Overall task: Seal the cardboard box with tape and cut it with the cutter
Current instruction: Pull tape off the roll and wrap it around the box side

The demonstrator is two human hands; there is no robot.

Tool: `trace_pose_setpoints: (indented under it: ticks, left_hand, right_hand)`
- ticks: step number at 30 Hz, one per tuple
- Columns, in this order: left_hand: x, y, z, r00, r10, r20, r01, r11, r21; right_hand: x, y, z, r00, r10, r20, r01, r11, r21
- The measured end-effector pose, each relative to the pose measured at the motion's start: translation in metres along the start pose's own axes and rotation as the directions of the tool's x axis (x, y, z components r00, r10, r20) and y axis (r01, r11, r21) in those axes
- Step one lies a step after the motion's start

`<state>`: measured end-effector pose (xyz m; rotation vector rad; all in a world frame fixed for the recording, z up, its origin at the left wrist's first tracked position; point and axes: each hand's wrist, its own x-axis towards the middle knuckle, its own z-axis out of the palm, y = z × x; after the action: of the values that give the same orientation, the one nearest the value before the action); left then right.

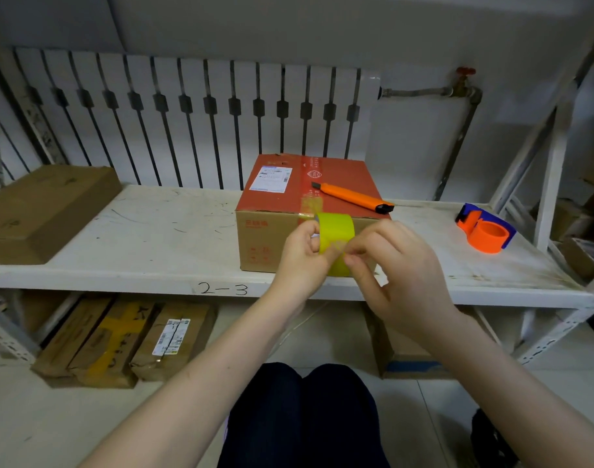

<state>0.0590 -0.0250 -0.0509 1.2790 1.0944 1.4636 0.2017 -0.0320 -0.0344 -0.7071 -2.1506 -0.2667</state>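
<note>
A cardboard box [272, 241] with a red top and a white label stands on the white shelf [154, 231]. An orange cutter [351, 196] lies across the box's top right. In front of the box's near face I hold a yellow tape roll [336, 231]. My left hand [304, 255] grips the roll from the left. My right hand [393, 265] pinches the loose tape end at the roll's front with thumb and forefinger. The lower part of the roll is hidden behind my fingers.
An orange and blue tape dispenser [488, 231] sits on the shelf to the right. A flat brown box [42, 211] lies at the shelf's left end. Several packages [120, 339] rest on the floor under the shelf. A radiator [187, 113] lines the wall behind.
</note>
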Motion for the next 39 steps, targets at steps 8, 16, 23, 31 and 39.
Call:
trace_pose_setpoints:
  ticks: [8,16,23,31,39]
  left_hand:
    - [-0.007,-0.004,0.003,0.999,0.016,0.047,-0.013,0.998,-0.061]
    - [-0.010,-0.003,0.009,0.993,0.093,0.067,-0.097,0.994,0.057]
    - [-0.009,-0.007,0.007,0.993,0.090,0.077,-0.095,0.994,0.060]
    - [0.002,-0.009,0.002,0.995,-0.100,-0.023,0.100,0.995,-0.014]
    - [0.001,0.009,-0.001,0.986,-0.112,0.120,0.150,0.914,-0.376]
  right_hand:
    - [0.009,0.006,-0.002,0.981,0.185,0.050,-0.191,0.962,0.194]
    - [0.016,0.016,-0.003,0.941,0.297,0.160,-0.329,0.911,0.247]
    - [0.017,0.019,-0.007,0.955,0.236,0.181,-0.278,0.923,0.264]
    - [0.005,0.016,-0.007,0.972,-0.226,0.067,0.235,0.956,-0.174]
    - [-0.003,0.018,-0.011,0.950,-0.304,-0.065,0.287,0.938,-0.194]
